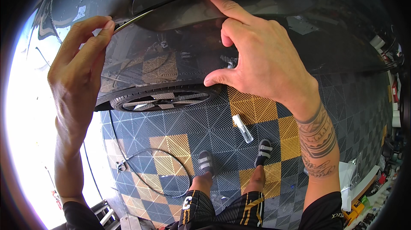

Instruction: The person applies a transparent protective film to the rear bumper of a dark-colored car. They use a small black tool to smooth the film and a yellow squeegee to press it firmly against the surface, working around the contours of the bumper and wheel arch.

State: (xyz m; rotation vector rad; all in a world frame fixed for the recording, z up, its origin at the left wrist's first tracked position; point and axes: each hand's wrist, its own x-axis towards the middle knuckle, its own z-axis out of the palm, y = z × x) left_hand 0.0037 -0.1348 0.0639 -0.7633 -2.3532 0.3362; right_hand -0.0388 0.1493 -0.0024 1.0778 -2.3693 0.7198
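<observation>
Car panel (184,39) above tiled floor (233,165)

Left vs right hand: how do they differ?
The left hand pinches a thin strip; the right hand holds nothing visible. The left hand is closed, while the right hand is spread, index finger extended. Both are bare, raised at the dark car.

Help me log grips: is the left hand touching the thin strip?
Touching. The head view shows the thin strip running out from the pinched thumb and fingertips of the left hand.
</observation>
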